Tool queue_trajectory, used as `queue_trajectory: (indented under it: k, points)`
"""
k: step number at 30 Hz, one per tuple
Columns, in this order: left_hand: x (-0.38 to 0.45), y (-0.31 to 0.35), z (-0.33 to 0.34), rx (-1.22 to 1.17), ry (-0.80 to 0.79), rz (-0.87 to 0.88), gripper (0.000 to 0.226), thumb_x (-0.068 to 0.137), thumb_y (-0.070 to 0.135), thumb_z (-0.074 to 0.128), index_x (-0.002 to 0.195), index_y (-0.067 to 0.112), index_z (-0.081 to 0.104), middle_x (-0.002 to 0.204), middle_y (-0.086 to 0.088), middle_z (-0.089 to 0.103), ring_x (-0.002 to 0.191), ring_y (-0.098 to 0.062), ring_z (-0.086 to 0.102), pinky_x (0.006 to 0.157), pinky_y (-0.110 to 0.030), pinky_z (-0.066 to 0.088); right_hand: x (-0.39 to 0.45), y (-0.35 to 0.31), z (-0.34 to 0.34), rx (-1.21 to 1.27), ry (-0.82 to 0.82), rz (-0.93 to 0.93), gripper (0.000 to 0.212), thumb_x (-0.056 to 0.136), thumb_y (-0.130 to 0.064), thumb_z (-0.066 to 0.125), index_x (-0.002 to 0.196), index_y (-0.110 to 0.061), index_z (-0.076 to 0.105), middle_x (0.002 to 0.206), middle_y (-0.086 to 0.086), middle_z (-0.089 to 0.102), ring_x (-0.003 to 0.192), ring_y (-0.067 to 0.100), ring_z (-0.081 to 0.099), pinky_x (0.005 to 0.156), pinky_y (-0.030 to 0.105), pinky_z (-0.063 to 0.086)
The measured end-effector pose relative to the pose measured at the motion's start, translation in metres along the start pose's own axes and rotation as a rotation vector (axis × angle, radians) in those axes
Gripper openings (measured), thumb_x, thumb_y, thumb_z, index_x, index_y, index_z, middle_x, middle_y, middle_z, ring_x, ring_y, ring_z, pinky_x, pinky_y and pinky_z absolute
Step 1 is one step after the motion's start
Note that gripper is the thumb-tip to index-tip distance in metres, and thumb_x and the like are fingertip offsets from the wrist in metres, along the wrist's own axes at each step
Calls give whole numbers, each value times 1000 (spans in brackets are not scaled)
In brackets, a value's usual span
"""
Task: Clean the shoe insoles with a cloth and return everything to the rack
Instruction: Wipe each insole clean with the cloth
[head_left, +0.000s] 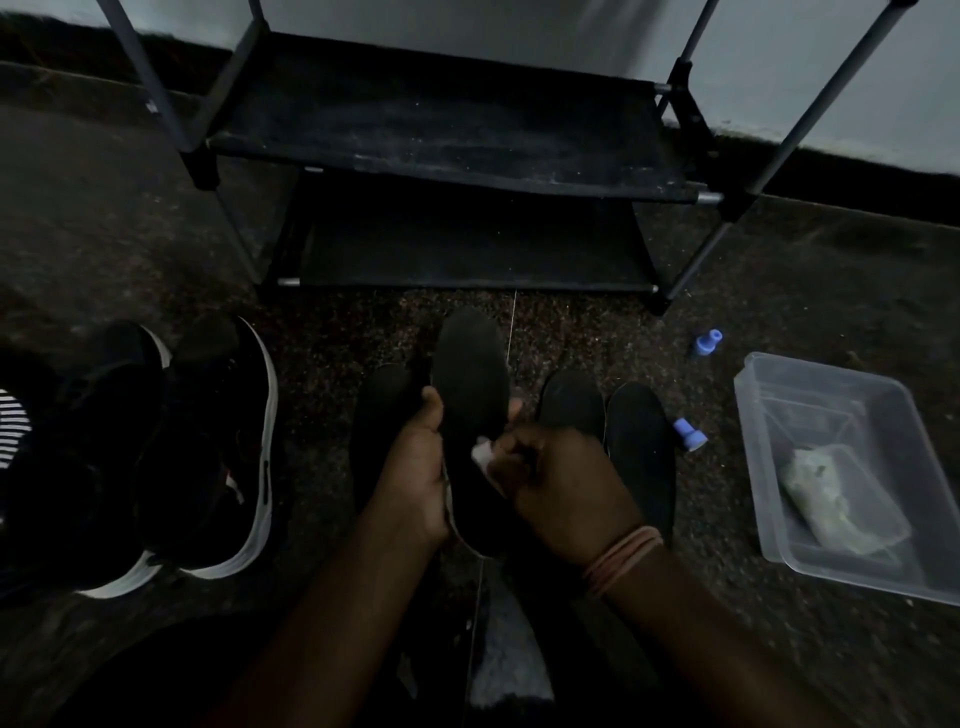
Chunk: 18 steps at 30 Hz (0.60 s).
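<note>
The right hand (566, 493) pinches what seems a white cloth (480, 451) against the insole (470, 384) gripped by the left hand (415, 467).

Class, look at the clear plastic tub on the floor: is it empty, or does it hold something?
Not empty. The clear plastic tub has no lid on, and a pale crumpled bundle lies inside; what it is cannot be told.

one head view — looks steeply down, close over the hands (498, 478); rack (441, 130) ahead
</note>
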<state>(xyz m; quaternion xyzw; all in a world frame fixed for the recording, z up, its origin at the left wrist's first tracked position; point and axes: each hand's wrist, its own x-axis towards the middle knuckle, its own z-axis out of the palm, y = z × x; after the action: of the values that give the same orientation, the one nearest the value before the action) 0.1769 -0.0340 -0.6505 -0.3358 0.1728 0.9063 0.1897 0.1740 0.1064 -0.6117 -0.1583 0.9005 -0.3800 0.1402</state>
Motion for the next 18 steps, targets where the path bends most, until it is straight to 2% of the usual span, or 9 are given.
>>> queue_trajectory:
  k: [2, 4, 7, 10, 13, 16, 18]
  points:
    - [-4, -7, 8, 58, -3, 8, 74, 97, 65, 39, 123, 1, 66, 122, -21, 69, 99, -33, 72, 87, -49, 50, 3, 11, 5, -64, 84, 5, 30, 86, -52, 61, 91, -24, 72, 91, -4, 76, 84, 12, 72, 75, 39, 57]
    - [-7, -12, 11, 127, -14, 46, 63, 101, 57, 35, 122, 6, 67, 122, -18, 71, 98, -27, 73, 88, -43, 50, 5, 20, 9, -166, 94, 13, 39, 88, -61, 50, 96, -27, 69, 94, -6, 75, 86, 13, 71, 74, 36, 56]
    - [-10, -15, 13, 244, -24, -27, 61, 101, 56, 37, 130, 10, 65, 128, -17, 68, 111, -28, 69, 95, -42, 49, 8, 29, 10, -300, 190, -70, 28, 97, -48, 49, 89, -26, 64, 86, 0, 70, 79, 21, 68, 66, 38, 52]
    - [-12, -20, 14, 350, -45, -130, 57, 98, 56, 46, 127, 13, 68, 126, -16, 69, 115, -31, 67, 102, -46, 49, 11, 35, -4, -283, 297, -41, 17, 97, -36, 50, 98, -29, 66, 97, 2, 67, 85, 23, 64, 73, 42, 53]
    - [-17, -24, 18, 444, -51, -140, 53, 98, 53, 48, 119, 9, 71, 117, -18, 72, 101, -30, 71, 90, -42, 55, 17, 48, -27, -291, 452, 28, 18, 98, -36, 49, 98, -28, 66, 96, -1, 66, 91, 20, 61, 83, 43, 50]
    - [-19, -17, 19, 516, -41, -162, 62, 96, 56, 45, 124, 4, 65, 120, -26, 69, 106, -34, 68, 86, -39, 58, 21, 52, -48, -105, 570, 175, 17, 95, -20, 57, 105, -18, 71, 100, 3, 71, 94, 19, 66, 86, 36, 52]
    - [-16, -12, 18, 464, 9, -154, 63, 100, 54, 42, 125, 0, 63, 116, -29, 69, 99, -35, 71, 84, -41, 59, 20, 53, -55, -19, 609, 256, 17, 92, -15, 60, 104, -15, 72, 100, 5, 73, 94, 18, 67, 84, 30, 51]
